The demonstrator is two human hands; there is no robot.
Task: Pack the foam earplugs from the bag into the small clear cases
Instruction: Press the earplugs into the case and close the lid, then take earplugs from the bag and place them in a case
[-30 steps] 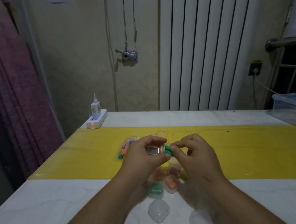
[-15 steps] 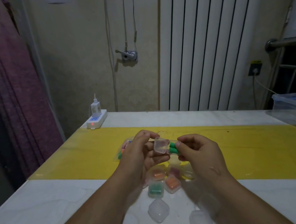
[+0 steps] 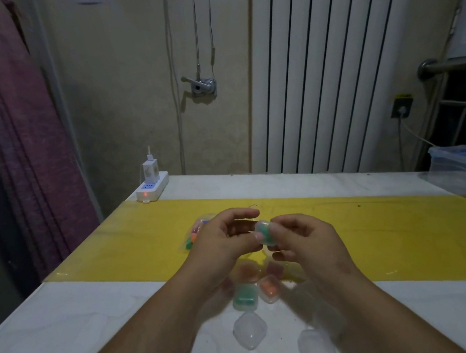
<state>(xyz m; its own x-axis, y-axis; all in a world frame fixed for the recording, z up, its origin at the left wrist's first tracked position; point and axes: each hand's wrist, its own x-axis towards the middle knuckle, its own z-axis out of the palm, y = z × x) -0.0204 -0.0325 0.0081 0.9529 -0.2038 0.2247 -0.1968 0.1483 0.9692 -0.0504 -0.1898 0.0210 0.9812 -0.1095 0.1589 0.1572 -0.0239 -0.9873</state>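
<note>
Fingertips [image 3: 278,226] of the left hand [image 3: 224,240] and right hand [image 3: 305,243] pinch one clear case [image 3: 261,226] holding green earplugs [image 3: 267,236]; press its lid evenly shut so no foam catches.

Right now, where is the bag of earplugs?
Head view, left of centre: the bag of earplugs lies on the yellow strip, partly hidden behind the left hand.
</note>
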